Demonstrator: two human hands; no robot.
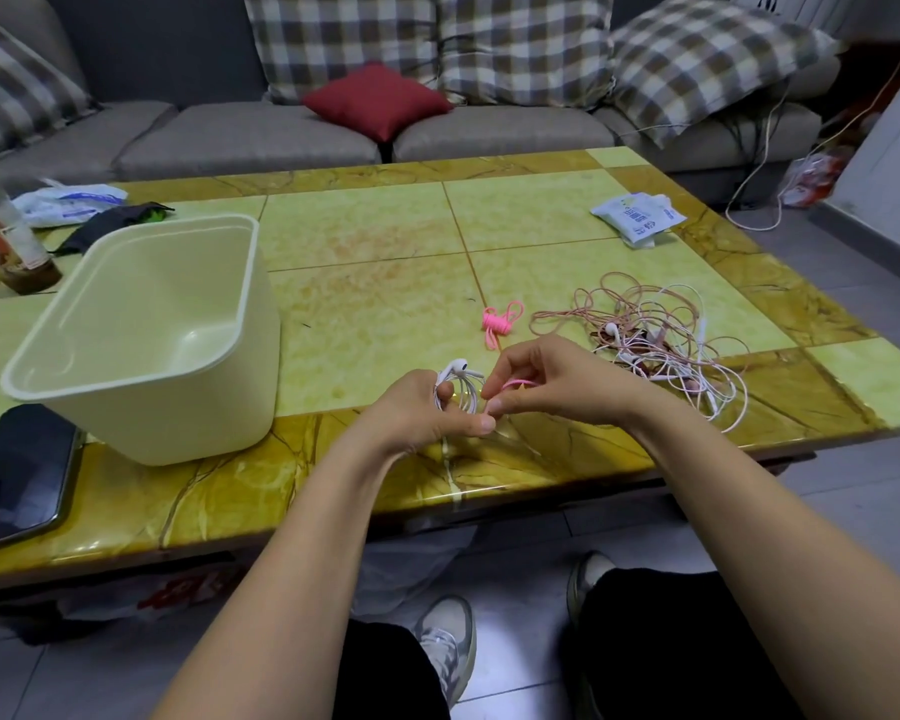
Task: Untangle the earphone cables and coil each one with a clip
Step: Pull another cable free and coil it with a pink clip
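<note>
My left hand (427, 410) grips a coiled white earphone cable (458, 389) above the near edge of the table, an earbud sticking up from the coil. My right hand (541, 379) pinches a thin pink clip tie (515, 383) right beside that coil. A bundle of pink clip ties (500, 322) lies on the table just behind my hands. To the right sits a tangled heap of pink and white earphone cables (661, 335).
A cream plastic tub (152, 330) stands at the left on the yellow-green tiled table (365, 241). A dark phone (22, 470) lies at the near left edge. A white packet (640, 216) lies at the far right, a drink cup (6, 236) and bags at the far left. A sofa stands behind.
</note>
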